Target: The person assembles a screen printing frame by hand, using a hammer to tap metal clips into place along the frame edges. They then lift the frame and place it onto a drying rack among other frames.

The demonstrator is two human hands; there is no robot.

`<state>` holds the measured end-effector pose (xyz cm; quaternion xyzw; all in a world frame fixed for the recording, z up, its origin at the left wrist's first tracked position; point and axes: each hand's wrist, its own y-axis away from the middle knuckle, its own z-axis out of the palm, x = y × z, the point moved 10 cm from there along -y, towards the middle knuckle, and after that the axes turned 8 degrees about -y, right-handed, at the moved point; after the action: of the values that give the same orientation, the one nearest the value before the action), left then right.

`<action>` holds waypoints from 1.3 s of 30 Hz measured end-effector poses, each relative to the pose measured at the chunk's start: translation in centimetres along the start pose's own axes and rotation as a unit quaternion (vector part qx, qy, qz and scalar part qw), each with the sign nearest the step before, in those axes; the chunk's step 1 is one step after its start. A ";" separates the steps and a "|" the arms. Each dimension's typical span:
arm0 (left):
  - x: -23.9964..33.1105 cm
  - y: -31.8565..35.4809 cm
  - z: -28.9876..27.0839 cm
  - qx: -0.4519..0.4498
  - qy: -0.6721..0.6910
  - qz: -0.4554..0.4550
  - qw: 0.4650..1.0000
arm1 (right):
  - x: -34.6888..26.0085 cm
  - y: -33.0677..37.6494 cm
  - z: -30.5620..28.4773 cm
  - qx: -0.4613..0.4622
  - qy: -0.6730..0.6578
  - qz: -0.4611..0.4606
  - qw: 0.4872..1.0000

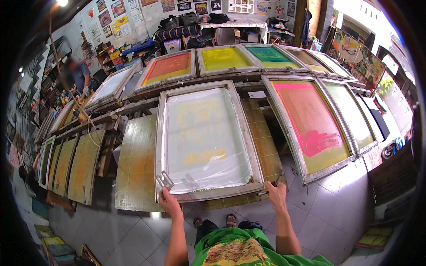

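At the left edge of the frame, another person's arm (34, 164) reached to a small screen (45, 163). Right of it, brownish boards (85, 166) stood in a slanting row, and in the upper left a co-worker (80, 73) in a dark top stood near a cluttered bench. A wider board (134, 168) lay left of centre, its surface ruled with thin lines. In the upper middle, an orange screen (167, 66) rested on the rack.

The left hand (170, 201) was below centre, at the lower left corner of the white screen (202, 128), its fingertips against a slotted metal plate (165, 180); whether they pinched the plate or the frame's edge I cannot tell. The white screen filled the middle of the picture, its pale mesh showing faint yellow patches. Behind it stood a yellow screen (225, 59), and at the bottom edge showed the wearer's green shirt (246, 248). Further right along the top was a green screen (273, 55).

The right hand (277, 195), at the white screen's lower right corner, had its fingers curled tightly around a thin dark tool (277, 179). Right of centre lay a pink screen (310, 117), then a pale screen (349, 113), above the tiled floor (306, 217).
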<state>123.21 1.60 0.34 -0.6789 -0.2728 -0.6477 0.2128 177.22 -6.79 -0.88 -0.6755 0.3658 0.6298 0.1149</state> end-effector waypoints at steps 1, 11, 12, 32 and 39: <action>-0.6 1.1 0.5 -0.028 0.105 -0.120 0.987 | -1.1 0.7 1.0 -0.021 0.014 -0.026 0.999; 1.2 14.2 5.7 -0.126 0.342 -0.453 0.813 | -12.5 21.4 19.8 -0.361 0.160 -0.338 0.854; 0.8 14.8 5.2 -0.128 0.337 -0.473 0.804 | -12.6 22.8 20.5 -0.367 0.189 -0.385 0.825; 2.5 -1.0 -0.9 0.091 -0.183 0.223 0.953 | -5.0 13.1 22.6 -0.242 0.397 -0.256 0.848; 2.7 -1.1 -1.6 0.115 -0.164 0.206 0.958 | -5.9 6.2 8.8 -0.074 0.445 -0.234 0.861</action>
<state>121.32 1.64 3.02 -0.7881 -0.2308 -0.4341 0.3703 166.85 -3.66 4.91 -0.9561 0.1613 0.2423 0.0339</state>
